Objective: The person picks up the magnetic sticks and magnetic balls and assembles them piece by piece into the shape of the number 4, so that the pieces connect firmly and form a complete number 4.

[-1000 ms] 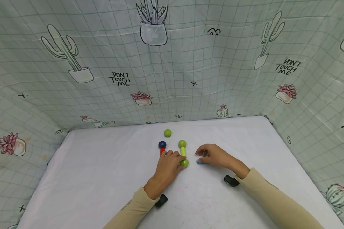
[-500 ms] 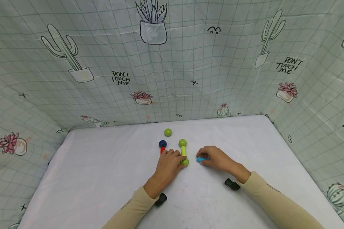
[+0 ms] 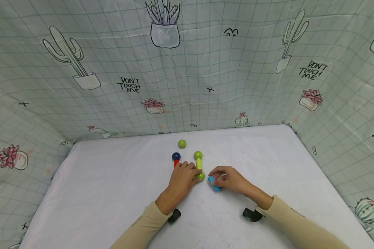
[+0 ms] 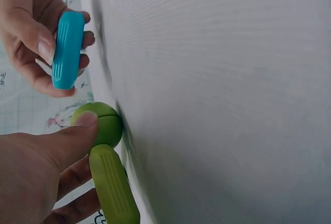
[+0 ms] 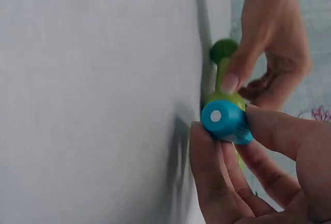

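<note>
Between its thumb and fingers, my right hand [image 3: 232, 179] pinches a light-blue magnetic building stick [image 4: 68, 50], just right of the green pieces. A round white spot shows on the stick's end in the right wrist view. My left hand [image 3: 180, 177] grips the near green ball [image 3: 201, 176], thumb on its side. A yellow-green stick [image 3: 198, 162] runs from that ball to a far green ball [image 3: 198, 155]. Left of it, a red stick [image 3: 176, 163] meets a dark-blue ball [image 3: 176, 156]; the red stick's near part is hidden behind my left hand.
A loose green ball [image 3: 182, 143] lies farther back on the white-covered table [image 3: 112, 186]. Behind and beside the table hangs a grid-patterned cloth [image 3: 187, 69] with plant drawings. Black wrist devices [image 3: 252, 214] sit under both sleeves.
My right hand has picked up the light-blue stick, turned it and brought it nearer the green ball and slightly toward me. My left hand has stayed in place.
</note>
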`<state>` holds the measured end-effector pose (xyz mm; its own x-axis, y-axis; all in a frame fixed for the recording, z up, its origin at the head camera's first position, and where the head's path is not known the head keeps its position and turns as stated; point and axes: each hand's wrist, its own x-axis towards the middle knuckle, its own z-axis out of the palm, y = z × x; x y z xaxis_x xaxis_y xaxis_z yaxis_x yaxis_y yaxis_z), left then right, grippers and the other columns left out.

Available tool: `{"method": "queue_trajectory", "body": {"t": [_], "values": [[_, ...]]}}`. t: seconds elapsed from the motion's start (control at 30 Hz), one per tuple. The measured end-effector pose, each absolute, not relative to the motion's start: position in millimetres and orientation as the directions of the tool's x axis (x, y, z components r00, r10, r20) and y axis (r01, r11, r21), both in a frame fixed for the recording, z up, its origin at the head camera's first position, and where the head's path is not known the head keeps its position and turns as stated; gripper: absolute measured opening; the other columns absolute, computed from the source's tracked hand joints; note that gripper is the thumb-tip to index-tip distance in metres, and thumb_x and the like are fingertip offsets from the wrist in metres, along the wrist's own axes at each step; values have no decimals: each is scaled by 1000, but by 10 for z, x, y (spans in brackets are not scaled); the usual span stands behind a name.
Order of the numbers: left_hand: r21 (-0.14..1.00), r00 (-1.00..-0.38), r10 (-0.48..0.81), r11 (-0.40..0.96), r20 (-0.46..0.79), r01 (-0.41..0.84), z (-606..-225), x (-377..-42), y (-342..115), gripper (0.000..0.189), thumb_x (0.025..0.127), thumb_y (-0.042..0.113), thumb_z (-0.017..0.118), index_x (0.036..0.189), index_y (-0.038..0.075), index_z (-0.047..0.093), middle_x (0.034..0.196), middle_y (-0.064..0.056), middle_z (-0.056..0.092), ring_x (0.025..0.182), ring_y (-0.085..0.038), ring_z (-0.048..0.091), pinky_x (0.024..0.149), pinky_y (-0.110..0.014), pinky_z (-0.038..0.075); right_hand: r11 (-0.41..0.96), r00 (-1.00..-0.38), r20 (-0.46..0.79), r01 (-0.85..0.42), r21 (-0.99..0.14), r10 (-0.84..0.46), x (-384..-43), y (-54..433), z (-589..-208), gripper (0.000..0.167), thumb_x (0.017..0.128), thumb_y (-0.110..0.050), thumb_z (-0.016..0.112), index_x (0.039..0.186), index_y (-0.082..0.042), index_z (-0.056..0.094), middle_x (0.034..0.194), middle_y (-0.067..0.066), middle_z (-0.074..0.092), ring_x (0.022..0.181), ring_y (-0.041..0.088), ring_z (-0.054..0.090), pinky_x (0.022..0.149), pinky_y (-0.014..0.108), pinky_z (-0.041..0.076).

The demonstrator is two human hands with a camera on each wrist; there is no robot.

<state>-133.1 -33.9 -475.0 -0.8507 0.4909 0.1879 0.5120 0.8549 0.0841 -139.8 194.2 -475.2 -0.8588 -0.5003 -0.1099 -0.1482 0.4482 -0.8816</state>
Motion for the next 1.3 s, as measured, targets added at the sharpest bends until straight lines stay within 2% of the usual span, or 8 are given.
{"method": "queue_trajectory", "body": {"t": [0.3, 0.53, 0.87, 1.3], "values": [[115, -850, 493, 848, 186, 517, -4755, -1347, -352, 32, 87, 32, 87, 118, 24, 83, 102, 5, 71, 95, -16, 60, 92, -35, 48, 376, -862, -206, 20, -927, -463, -1262, 1831, -4737, 26, 96, -3, 72, 120, 8, 69, 100, 9, 69, 82, 14, 67, 72, 27, 59], [135, -850, 495, 844, 178, 519, -4740, -1351, -364, 32, 87, 30, 88, 119, 23, 83, 101, 5, 71, 95, -16, 60, 92, -34, 49, 341, -858, -247, 89, -936, -451, -1199, 1765, -4750, 34, 92, 1, 73, 124, 10, 65, 101, 11, 69, 80, 15, 71, 72, 29, 61], [124, -852, 499, 846, 160, 519, -4728, -1368, -363, 32, 88, 31, 87, 119, 26, 83, 102, 6, 71, 96, -15, 60, 92, -33, 48, 284, -881, -231, 116, -952, -413, -1149, 1667, -4823, 36, 90, 5, 77, 122, 13, 62, 99, 12, 69, 80, 18, 74, 73, 34, 64], [120, -852, 507, 845, 132, 521, -4715, -1378, -368, 32, 90, 32, 84, 121, 26, 82, 103, 6, 70, 94, -15, 58, 91, -33, 48, 329, -921, -188, 70, -942, -342, -1127, 1575, -4852, 31, 90, 2, 79, 114, 11, 63, 98, 13, 70, 78, 13, 72, 70, 29, 63]]}}
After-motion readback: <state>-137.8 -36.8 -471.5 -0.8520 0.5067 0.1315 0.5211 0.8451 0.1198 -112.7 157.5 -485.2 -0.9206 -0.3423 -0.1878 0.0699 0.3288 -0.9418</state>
